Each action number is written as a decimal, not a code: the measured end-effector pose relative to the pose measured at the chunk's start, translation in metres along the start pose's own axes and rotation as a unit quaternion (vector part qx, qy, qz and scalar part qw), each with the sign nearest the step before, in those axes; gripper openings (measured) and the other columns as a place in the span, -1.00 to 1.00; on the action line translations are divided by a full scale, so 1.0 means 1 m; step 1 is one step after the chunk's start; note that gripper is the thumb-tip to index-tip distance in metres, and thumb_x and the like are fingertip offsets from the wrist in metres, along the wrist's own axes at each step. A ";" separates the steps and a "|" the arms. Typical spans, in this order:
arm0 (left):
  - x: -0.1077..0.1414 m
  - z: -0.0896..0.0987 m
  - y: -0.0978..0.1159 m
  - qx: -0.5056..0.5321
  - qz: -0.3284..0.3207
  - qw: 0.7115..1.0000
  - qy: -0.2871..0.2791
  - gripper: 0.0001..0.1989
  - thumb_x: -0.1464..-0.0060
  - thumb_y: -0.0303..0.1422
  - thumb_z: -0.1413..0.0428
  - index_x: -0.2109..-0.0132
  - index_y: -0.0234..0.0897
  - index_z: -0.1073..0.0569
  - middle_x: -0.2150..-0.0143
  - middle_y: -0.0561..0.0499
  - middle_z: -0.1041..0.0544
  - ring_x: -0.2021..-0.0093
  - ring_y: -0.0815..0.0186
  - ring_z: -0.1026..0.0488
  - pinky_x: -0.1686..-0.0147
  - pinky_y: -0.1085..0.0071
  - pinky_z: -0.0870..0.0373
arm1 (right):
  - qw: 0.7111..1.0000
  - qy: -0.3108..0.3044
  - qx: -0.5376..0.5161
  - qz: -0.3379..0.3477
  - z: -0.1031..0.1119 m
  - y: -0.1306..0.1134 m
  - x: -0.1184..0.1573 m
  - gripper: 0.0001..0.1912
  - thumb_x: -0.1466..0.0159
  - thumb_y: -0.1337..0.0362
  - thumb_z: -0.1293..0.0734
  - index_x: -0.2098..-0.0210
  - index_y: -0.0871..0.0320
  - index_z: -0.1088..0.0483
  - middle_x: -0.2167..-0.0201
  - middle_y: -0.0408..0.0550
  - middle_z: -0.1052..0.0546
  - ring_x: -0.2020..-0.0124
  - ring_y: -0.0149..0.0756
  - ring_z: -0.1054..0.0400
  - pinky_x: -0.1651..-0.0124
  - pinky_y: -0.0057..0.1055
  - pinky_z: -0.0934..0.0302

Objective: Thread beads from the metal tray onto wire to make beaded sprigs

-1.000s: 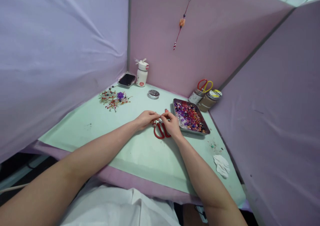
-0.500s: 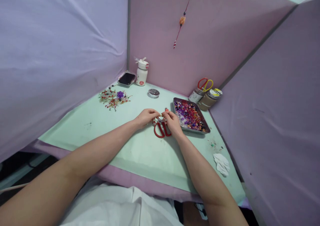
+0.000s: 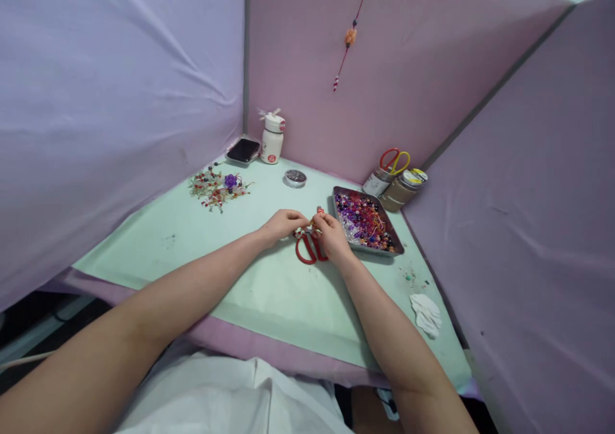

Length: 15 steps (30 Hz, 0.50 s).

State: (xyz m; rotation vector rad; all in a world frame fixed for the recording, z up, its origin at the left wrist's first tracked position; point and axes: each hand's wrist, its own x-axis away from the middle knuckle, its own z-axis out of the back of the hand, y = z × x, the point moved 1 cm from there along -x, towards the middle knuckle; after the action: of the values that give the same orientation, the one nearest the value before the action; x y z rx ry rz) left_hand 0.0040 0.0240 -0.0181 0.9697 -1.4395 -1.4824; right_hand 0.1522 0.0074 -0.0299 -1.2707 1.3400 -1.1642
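The red-handled scissors (image 3: 317,248) are lying loops-near, long axis apparently running near to far; the right hand (image 3: 332,235), overlapping the right loop, is sitting closer than the left hand (image 3: 283,227). Both hands' fingertips are pinching a tiny beadwork piece (image 3: 311,223) beyond the loops.

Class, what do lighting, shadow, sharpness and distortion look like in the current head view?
Head view: diffuse light, faint shadow below the bead tray; wide-angle stretching seems to enlarge the forearms; detail between left hand and right hand too small and soft to read.
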 end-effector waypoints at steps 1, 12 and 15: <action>-0.001 0.000 -0.001 0.008 0.001 1.000 0.004 -0.80 0.14 -0.26 -0.18 0.43 -0.33 -0.52 0.52 0.02 -0.45 0.51 0.42 -0.25 0.47 0.43 -0.15 | 1.000 0.002 -0.025 -0.008 0.001 -0.001 -0.001 -0.71 -0.04 0.02 -0.38 0.46 0.10 -0.33 0.50 -0.16 -0.39 0.51 -0.41 -0.21 0.50 -0.46 -0.08; -0.003 0.001 -0.002 0.050 -0.005 0.998 0.037 -0.75 0.15 -0.20 -0.20 0.43 -0.34 -0.51 0.49 0.00 -0.44 0.47 0.39 -0.26 0.42 0.39 -0.14 | 0.995 -0.037 0.080 0.036 0.003 0.002 0.002 -0.79 -0.04 0.14 -0.39 0.38 0.11 -0.45 0.50 -0.18 -0.45 0.55 -0.46 -0.18 0.46 -0.46 -0.09; -0.002 0.000 -0.001 0.039 -0.007 0.998 0.046 -0.76 0.15 -0.21 -0.19 0.45 -0.34 -0.50 0.51 0.01 -0.43 0.48 0.40 -0.24 0.43 0.39 -0.12 | 0.994 -0.013 0.087 0.065 0.001 -0.002 0.004 -0.81 -0.05 0.15 -0.39 0.38 0.11 -0.46 0.44 -0.15 -0.48 0.49 -0.42 -0.23 0.43 -0.45 -0.13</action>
State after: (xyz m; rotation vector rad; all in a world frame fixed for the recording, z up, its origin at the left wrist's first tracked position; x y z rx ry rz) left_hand 0.0043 0.0261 -0.0190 1.0828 -1.4361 -1.3829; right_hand 0.1532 0.0031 -0.0276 -1.0542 1.2540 -1.1425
